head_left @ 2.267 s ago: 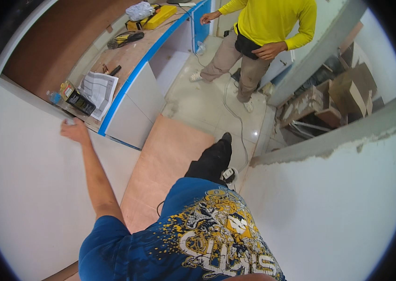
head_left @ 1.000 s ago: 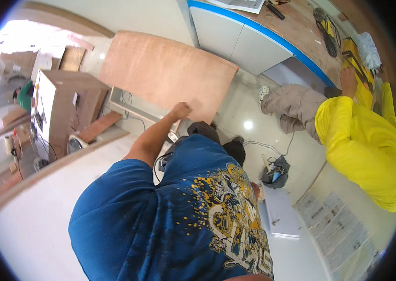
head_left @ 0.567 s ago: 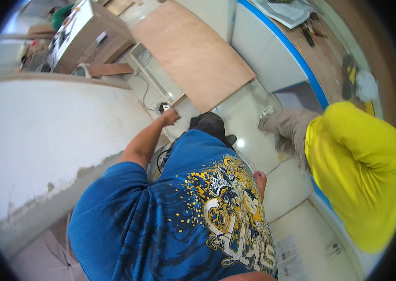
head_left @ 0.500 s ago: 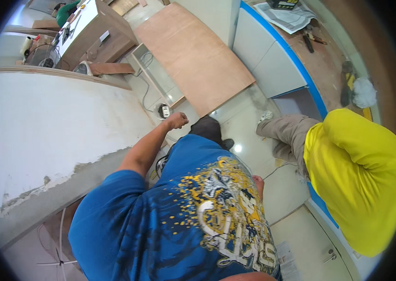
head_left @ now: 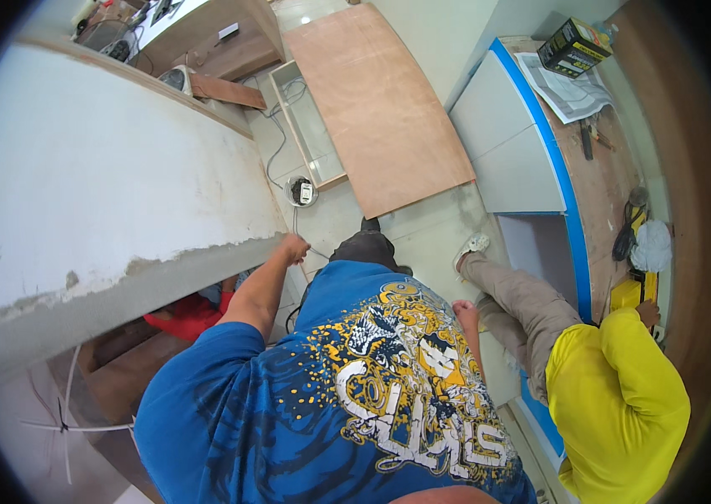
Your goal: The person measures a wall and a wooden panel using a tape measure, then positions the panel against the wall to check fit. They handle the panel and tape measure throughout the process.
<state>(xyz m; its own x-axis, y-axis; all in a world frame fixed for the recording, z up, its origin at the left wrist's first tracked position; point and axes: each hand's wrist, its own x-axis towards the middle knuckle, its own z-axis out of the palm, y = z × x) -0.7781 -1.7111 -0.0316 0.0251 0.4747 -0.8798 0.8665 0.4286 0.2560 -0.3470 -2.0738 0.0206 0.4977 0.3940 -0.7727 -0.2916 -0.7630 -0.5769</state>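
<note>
My left hand (head_left: pixel 292 249) hangs beside the end of a low white wall, its fingers curled with nothing visible in them. My right hand (head_left: pixel 466 315) is at the right side of my blue printed shirt (head_left: pixel 355 370), loosely closed; no object shows in it. Close to my left hand, on the floor, lies a round reel-like thing (head_left: pixel 300 191) with a white box-shaped top and a grey cable. In front of my feet lies a large brown plywood sheet (head_left: pixel 389 109), partly over a pale wooden frame (head_left: pixel 334 180).
At the right, a person in yellow (head_left: pixel 616 403) bends by a blue-edged counter (head_left: pixel 576 227). It bears a black box (head_left: pixel 574 48), paper and yellow tools. The white wall (head_left: pixel 112 168) borders my left. Below it, a red sleeve (head_left: pixel 192 317) of another person shows. A wooden cabinet (head_left: pixel 238 50) stands beyond.
The view has shifted. My left hand has swung back and left; my right hand shows more fully. The person in yellow now has a hand on the counter, and the red sleeve has come into view.
</note>
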